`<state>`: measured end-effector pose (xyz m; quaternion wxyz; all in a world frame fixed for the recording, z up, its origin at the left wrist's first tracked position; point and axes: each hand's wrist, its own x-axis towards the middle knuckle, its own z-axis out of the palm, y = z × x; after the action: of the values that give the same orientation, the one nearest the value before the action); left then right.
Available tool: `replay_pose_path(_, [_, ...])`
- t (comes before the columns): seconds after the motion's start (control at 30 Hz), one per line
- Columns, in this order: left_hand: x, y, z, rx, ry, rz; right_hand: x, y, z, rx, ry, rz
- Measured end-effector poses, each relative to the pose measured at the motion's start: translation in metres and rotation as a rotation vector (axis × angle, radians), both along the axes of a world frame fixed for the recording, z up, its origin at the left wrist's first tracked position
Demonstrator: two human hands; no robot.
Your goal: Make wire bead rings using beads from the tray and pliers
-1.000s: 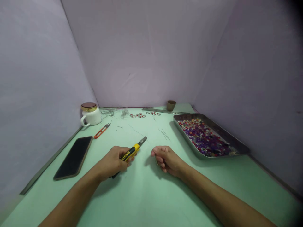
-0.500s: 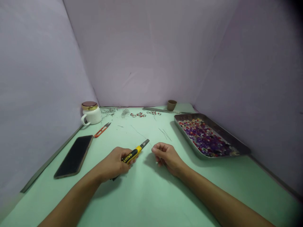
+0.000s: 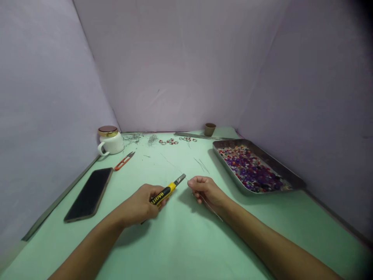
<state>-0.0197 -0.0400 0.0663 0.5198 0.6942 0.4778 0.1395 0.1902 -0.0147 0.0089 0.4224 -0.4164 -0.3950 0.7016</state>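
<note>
Cutter [image 3: 168, 190] gripped in left hand [image 3: 142, 204], tip near right hand [image 3: 207, 191] pinching thin wire [image 3: 215, 212]

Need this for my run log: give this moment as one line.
left hand: grips yellow tool | right hand: pinches wire | tray: beads, right | phone: left

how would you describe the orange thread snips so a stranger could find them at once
Start at the green table and look to its far left corner, where a white mug with a gold-rimmed lid stands. Just in front of that mug, beyond the black phone, lie the thread snips, the only orange thing there.
</note>
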Motion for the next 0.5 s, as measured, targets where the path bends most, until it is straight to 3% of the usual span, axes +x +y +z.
replay_pose_path(0.5, [0.0044, -0.0026, 0.0043, 0.049, 0.029, 0.005, -0.0023, -0.0016, 0.0014, 0.036, -0.034, -0.026])
